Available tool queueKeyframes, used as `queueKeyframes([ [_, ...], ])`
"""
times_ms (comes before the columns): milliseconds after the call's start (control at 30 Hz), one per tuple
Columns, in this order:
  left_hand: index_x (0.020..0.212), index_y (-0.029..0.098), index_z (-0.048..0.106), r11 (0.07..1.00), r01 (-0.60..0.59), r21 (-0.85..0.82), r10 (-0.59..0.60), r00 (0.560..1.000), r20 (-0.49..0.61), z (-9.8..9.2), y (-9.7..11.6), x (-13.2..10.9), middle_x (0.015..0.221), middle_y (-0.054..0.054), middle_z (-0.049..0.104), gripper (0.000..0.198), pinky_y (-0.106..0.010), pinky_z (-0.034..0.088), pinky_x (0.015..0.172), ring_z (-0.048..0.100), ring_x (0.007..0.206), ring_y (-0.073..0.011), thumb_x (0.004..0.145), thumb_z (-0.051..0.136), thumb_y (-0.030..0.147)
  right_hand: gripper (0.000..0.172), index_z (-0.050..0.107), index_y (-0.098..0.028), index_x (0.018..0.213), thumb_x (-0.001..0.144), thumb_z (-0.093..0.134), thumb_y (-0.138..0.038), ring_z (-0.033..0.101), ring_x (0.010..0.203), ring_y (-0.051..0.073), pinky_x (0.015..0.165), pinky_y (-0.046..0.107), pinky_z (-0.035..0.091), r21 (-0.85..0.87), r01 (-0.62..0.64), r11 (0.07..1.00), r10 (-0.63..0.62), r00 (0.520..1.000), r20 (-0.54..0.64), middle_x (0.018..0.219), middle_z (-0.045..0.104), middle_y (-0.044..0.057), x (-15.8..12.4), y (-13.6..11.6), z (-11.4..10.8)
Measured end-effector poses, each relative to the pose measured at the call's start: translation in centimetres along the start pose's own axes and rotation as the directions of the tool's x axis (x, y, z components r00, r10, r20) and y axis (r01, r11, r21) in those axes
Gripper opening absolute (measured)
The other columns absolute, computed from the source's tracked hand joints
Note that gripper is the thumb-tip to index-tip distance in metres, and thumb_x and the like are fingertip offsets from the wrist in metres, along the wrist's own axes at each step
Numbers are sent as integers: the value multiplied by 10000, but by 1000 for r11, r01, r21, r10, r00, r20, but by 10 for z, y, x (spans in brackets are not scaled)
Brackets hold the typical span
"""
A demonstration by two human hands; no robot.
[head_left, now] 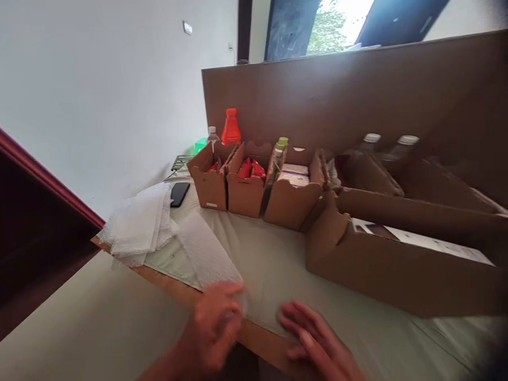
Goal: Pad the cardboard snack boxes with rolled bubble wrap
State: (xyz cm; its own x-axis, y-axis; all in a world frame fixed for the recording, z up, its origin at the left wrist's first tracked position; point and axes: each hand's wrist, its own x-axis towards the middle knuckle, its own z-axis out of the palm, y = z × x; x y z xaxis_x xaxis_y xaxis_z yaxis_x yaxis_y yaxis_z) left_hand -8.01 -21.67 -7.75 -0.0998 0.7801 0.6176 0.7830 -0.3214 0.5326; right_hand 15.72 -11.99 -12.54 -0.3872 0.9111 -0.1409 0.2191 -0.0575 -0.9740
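Note:
A long strip of bubble wrap (pixel 210 251) lies slantwise on the cloth-covered table near its front edge. At the strip's near end is my left hand (pixel 220 320), fingers curled and closed on it; the fingers cover that end. My right hand (pixel 313 338) hovers by the table edge to the right, fingers apart and holding nothing that I can see. Both hands are somewhat blurred. Left of the strip, a loose pile of bubble wrap pieces (pixel 137 219) spreads to the table's corner.
Several cardboard bins (pixel 246 198) stand in a row at the back, some with red packets (pixel 252 168). A larger cardboard box (pixel 369 275) occupies the right side. Behind are an orange-red bottle (pixel 230 129) and a cardboard panel (pixel 317 100). A black phone (pixel 180 194) lies beside the pile.

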Motion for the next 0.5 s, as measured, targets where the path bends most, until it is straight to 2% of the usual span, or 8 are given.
queueKeyframes([
  [33,938,209,614,994,-101,-48,102,994,30,18,9,-5,1146,-130,772,112,-346,569,984,729,1095,-200,965,506,204,585,578,-293,1365,939,519,-689,676,1130,327,724,400,600,149,-99,984,84,991,102,1323,648,148,8,-9,7],
  [67,921,210,610,977,-191,-97,196,979,53,35,16,-11,1124,-120,777,124,-337,551,1015,732,1087,-187,970,496,202,623,547,-268,1385,916,568,-677,688,1085,305,730,386,588,213,-166,963,124,972,199,1317,643,154,17,-18,12],
  [133,877,216,608,941,-292,-173,311,946,96,65,29,-25,1093,-87,783,158,-316,519,1061,738,1063,-161,985,493,215,647,512,-246,1393,866,671,-586,697,968,242,695,323,546,212,-190,959,117,942,316,1209,683,125,36,-33,17],
  [200,841,225,612,932,-299,-203,319,945,71,88,37,-40,1042,-59,788,215,-312,507,1076,745,1025,-150,1006,492,291,667,509,-225,1367,780,747,-432,666,783,184,644,283,502,192,-140,971,67,937,343,977,708,51,50,-38,18],
  [267,847,224,621,949,-276,-151,279,960,-1,101,39,-53,1022,-63,790,250,-350,510,1083,741,1033,-171,1015,471,333,628,523,-209,1326,743,714,-340,588,632,141,573,252,452,180,-80,980,24,955,295,796,649,-19,57,-35,18],
  [333,869,215,631,961,-273,-41,271,961,-47,101,36,-62,1048,-86,790,228,-413,522,1075,724,1093,-213,998,451,270,561,521,-207,1306,773,642,-337,533,578,122,530,236,419,177,-41,983,3,978,210,751,592,-40,58,-29,17],
  [400,884,209,636,960,-277,49,276,961,25,89,30,-64,1106,-97,784,161,-447,543,1050,703,1153,-245,924,486,162,527,496,-211,1316,819,582,-363,531,587,121,535,239,435,175,-19,984,-4,991,133,780,574,-32,58,-23,15],
  [500,896,219,614,968,-249,17,244,957,155,63,24,-59,1082,-72,785,196,-418,571,1011,727,1098,-232,790,542,71,511,494,-211,1311,831,571,-367,577,652,141,596,273,499,152,1,988,-11,998,68,877,612,11,54,-19,7],
])
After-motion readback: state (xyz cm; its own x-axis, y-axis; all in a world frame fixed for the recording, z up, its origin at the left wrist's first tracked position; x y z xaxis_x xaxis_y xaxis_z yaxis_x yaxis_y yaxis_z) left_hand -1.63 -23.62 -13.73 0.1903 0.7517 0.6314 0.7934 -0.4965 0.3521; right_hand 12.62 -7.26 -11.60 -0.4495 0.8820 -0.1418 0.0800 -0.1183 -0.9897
